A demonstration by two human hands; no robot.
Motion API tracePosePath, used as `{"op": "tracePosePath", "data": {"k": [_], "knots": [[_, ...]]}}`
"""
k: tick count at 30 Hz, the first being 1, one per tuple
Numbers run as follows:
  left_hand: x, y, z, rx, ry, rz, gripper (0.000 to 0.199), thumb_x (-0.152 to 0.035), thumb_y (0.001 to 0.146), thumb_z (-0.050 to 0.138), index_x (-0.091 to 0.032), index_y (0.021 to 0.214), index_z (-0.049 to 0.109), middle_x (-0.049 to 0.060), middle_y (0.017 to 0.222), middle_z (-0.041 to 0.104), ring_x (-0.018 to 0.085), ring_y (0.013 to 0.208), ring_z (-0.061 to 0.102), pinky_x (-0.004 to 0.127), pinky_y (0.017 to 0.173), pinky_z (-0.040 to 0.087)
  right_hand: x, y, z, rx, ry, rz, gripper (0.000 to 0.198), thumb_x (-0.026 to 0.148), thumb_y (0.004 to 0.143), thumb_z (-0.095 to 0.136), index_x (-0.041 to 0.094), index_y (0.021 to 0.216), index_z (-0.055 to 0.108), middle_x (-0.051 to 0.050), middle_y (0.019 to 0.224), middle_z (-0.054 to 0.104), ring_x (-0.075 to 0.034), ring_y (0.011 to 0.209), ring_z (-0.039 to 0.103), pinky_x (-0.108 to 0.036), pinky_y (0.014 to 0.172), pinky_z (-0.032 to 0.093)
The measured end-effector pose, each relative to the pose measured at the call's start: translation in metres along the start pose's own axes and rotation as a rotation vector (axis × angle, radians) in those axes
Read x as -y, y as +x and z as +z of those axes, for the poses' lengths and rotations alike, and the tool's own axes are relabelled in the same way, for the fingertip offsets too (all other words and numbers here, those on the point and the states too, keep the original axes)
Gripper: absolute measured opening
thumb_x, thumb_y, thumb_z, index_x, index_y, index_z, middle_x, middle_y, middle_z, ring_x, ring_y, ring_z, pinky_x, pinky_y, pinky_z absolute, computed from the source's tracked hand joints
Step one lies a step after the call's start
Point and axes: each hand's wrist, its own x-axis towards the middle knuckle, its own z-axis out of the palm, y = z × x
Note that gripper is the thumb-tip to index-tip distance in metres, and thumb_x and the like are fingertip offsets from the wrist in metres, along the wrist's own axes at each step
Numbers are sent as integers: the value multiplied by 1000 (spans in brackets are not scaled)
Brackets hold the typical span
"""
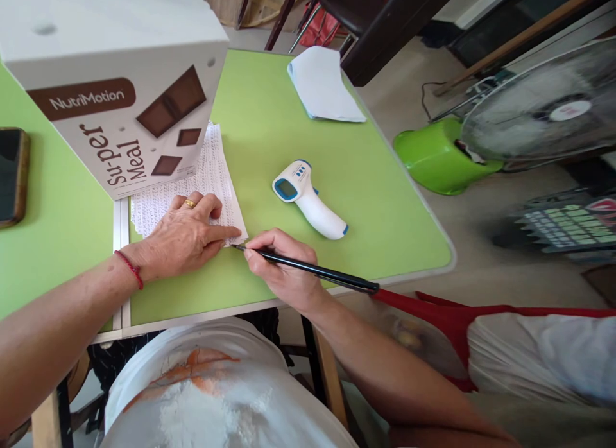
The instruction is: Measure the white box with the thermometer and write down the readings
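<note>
My right hand (pixel 283 266) is closed around a black pen (pixel 312 268), its tip on the near right corner of the written sheets. A stack of papers (pixel 222 198) with dense handwriting lies on the green table. Across its near part rests my left hand (pixel 185 233), index finger stretched toward the pen tip, other fingers partly bent; it holds nothing. A white NutriMotion box (pixel 120 133) stands upright on the far part of the papers and hides some of them. To the right of the papers lies a white and blue infrared thermometer (pixel 310 199).
Folded white sheets (pixel 325 82) lie at the table's far right. A phone (pixel 12 177) is at the far left. Beyond the table's right edge (pixel 409 172) stand a fan (pixel 543 114) and a green stool (pixel 440 156). A red bag strap (pixel 433 319) hangs nearby.
</note>
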Motion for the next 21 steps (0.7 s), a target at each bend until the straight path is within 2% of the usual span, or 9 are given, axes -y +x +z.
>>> {"op": "tracePosePath", "data": {"k": [5,21], "knots": [[1,0,0,-10,-1,2,30,-27,95,52,-37,117,70,10,103,50,26,91,47,41,78,36,1,0,2,-39,-26,4,8,19,80,59,22,72,57,6,54,59,-8,44,50,-19,45,41],[2,-1,2,-31,11,9,29,-26,94,55,-36,116,70,10,104,51,26,91,48,41,77,37,0,0,2,-20,2,-6,9,19,80,59,22,72,56,6,54,58,-8,44,50,-18,45,41]]}}
